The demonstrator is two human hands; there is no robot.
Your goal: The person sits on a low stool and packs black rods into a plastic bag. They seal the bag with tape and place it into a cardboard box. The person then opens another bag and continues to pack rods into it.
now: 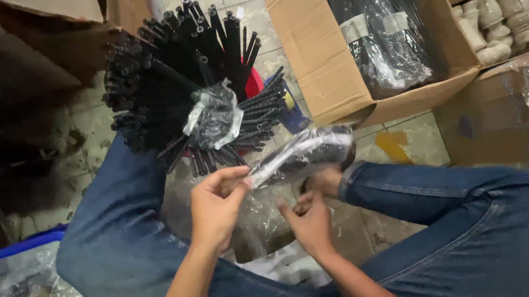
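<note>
My left hand [216, 204] pinches the near end of a clear plastic bag [305, 154] that holds black parts and stretches to the right. Beneath that bag my right hand [310, 220] hovers with fingers bent and nothing visibly gripped. Both hands work above my lap, between my knees in blue jeans. Just beyond them stands a big bundle of black tubes [173, 86], fanned out, with a crumpled clear bag [216, 116] lying on top.
An open cardboard box [320, 64] holding black goods wrapped in plastic stands at the upper right. A second box [497, 17] holds pale turned pieces. More cartons [504, 113] sit at the right. A blue bin [17, 246] with plastic wrap is at the lower left. The floor is tiled.
</note>
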